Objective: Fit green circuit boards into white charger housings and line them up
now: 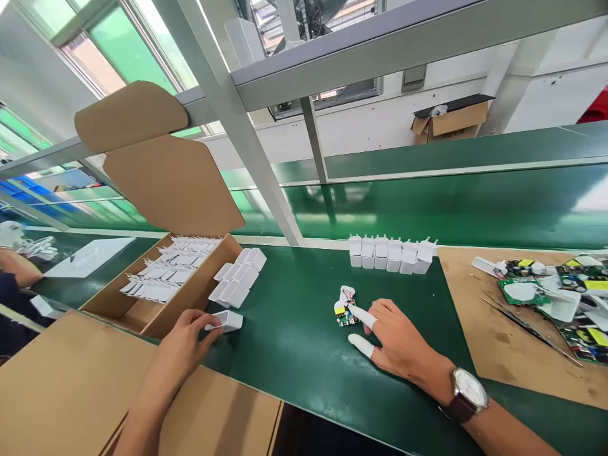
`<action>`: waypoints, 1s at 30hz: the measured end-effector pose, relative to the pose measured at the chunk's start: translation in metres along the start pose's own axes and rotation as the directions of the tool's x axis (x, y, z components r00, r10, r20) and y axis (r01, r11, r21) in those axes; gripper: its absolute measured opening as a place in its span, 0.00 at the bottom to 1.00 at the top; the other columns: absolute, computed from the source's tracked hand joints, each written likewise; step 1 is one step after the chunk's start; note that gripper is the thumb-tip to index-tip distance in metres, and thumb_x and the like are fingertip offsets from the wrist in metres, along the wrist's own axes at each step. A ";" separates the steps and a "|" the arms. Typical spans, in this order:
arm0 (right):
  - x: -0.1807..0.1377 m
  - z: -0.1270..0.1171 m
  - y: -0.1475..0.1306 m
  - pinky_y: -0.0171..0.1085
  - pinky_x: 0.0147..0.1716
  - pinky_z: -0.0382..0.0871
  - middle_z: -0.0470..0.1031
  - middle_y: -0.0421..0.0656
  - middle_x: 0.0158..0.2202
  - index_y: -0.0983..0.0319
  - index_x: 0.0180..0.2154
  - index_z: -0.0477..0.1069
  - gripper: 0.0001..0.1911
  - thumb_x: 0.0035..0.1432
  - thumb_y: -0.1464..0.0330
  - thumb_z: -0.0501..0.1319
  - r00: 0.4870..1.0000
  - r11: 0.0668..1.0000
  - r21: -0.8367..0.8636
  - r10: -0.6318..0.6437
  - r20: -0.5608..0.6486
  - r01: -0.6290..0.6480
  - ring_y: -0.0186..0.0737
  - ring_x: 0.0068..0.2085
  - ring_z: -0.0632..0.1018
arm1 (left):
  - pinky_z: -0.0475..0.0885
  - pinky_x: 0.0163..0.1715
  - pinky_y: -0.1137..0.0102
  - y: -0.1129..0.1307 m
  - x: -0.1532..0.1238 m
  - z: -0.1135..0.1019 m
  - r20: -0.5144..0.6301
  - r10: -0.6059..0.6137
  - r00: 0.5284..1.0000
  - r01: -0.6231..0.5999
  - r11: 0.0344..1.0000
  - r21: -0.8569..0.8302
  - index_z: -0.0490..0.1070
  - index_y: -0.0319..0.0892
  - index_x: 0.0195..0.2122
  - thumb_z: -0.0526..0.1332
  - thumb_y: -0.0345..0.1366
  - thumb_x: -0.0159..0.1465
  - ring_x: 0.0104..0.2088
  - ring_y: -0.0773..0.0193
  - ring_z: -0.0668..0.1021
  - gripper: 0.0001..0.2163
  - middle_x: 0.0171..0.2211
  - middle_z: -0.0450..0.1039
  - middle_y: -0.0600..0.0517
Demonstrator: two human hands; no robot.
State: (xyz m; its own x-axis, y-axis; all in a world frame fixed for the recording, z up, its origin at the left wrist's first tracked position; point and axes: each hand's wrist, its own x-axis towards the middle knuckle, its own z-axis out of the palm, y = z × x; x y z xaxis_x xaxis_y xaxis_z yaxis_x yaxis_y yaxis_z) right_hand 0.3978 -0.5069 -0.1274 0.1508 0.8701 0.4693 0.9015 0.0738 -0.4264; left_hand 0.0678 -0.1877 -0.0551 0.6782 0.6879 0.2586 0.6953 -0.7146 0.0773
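My left hand [186, 339] pinches a white charger housing [228, 320] that lies on the green mat beside an open cardboard box [164, 278]. My right hand [396, 342], with white finger cots on thumb and forefinger and a watch on the wrist, rests on the mat with its fingers spread. Its forefinger tip touches a small circuit board [344, 308] with a yellow part and a white plug piece. More white housings [239, 280] lie in rows next to the box.
A row of white plug tops [389, 253] stands at the mat's far edge. A brown board [513, 329] at right carries several circuit boards [551, 291] and tweezers [522, 326]. Flat cardboard [71, 392] lies near left. Another person's arm [16, 269] shows at far left.
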 end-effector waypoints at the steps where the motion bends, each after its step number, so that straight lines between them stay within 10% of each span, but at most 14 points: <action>1: 0.001 0.000 -0.001 0.52 0.42 0.75 0.76 0.47 0.34 0.60 0.54 0.74 0.15 0.69 0.68 0.56 1.000 1.000 -0.013 0.001 -0.020 -0.001 0.49 0.38 0.75 | 0.76 0.31 0.65 0.013 0.002 -0.002 0.007 0.059 0.998 -0.058 0.996 -0.065 0.79 0.49 0.33 0.59 0.57 0.62 0.35 0.53 0.81 0.18 0.41 0.75 0.47; 6: 0.005 0.004 0.006 0.60 0.60 0.67 0.68 0.56 0.62 0.65 0.68 0.59 0.35 0.59 0.80 0.51 0.994 1.000 -0.026 0.014 -0.105 -0.016 0.57 0.62 0.68 | 0.77 0.47 0.65 0.101 0.027 -0.004 -0.009 0.327 0.945 -0.312 0.892 -0.327 0.75 0.47 0.33 0.61 0.51 0.67 0.47 0.54 0.82 0.14 0.53 0.76 0.47; 14: -0.004 -0.001 0.011 0.56 0.51 0.76 0.74 0.52 0.52 0.59 0.69 0.55 0.31 0.67 0.77 0.51 0.983 0.998 0.011 0.055 -0.173 -0.054 0.52 0.51 0.75 | 0.77 0.44 0.66 0.211 0.076 0.061 0.007 0.598 0.801 -0.537 0.725 -0.430 0.75 0.45 0.39 0.57 0.42 0.70 0.43 0.57 0.81 0.09 0.45 0.79 0.47; 19: -0.006 -0.005 0.020 0.59 0.62 0.70 0.67 0.55 0.65 0.59 0.72 0.48 0.35 0.66 0.78 0.50 0.976 0.995 0.038 0.099 -0.193 -0.093 0.54 0.64 0.69 | 0.77 0.48 0.64 0.235 0.087 0.074 -0.210 0.622 0.754 -0.646 0.647 -0.404 0.77 0.43 0.43 0.59 0.40 0.71 0.47 0.57 0.80 0.09 0.50 0.75 0.44; 23: -0.006 0.000 0.028 0.61 0.62 0.70 0.72 0.55 0.60 0.60 0.71 0.51 0.33 0.66 0.77 0.50 0.978 0.993 0.007 0.118 -0.169 -0.119 0.54 0.61 0.73 | 0.76 0.35 0.67 0.234 0.073 0.068 -0.469 0.558 0.685 -0.715 0.638 -0.285 0.73 0.41 0.36 0.67 0.47 0.66 0.35 0.60 0.77 0.14 0.35 0.74 0.48; 30: -0.004 -0.012 0.020 0.55 0.43 0.78 0.74 0.48 0.41 0.60 0.64 0.59 0.28 0.65 0.71 0.61 0.977 0.994 0.018 0.113 -0.179 -0.112 0.50 0.42 0.75 | 0.79 0.41 0.65 0.240 0.047 0.082 -0.212 0.739 0.639 -0.739 0.514 -0.435 0.69 0.40 0.51 0.66 0.44 0.68 0.42 0.58 0.81 0.16 0.43 0.78 0.46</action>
State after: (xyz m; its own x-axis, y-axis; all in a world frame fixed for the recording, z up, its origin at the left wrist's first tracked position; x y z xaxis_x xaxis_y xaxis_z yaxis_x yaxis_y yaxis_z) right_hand 0.4202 -0.5153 -0.1287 0.3224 0.7712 0.5490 0.8716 -0.0157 -0.4899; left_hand 0.2861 -0.3166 -0.1034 0.8969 -0.1160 0.4268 -0.2475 -0.9314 0.2669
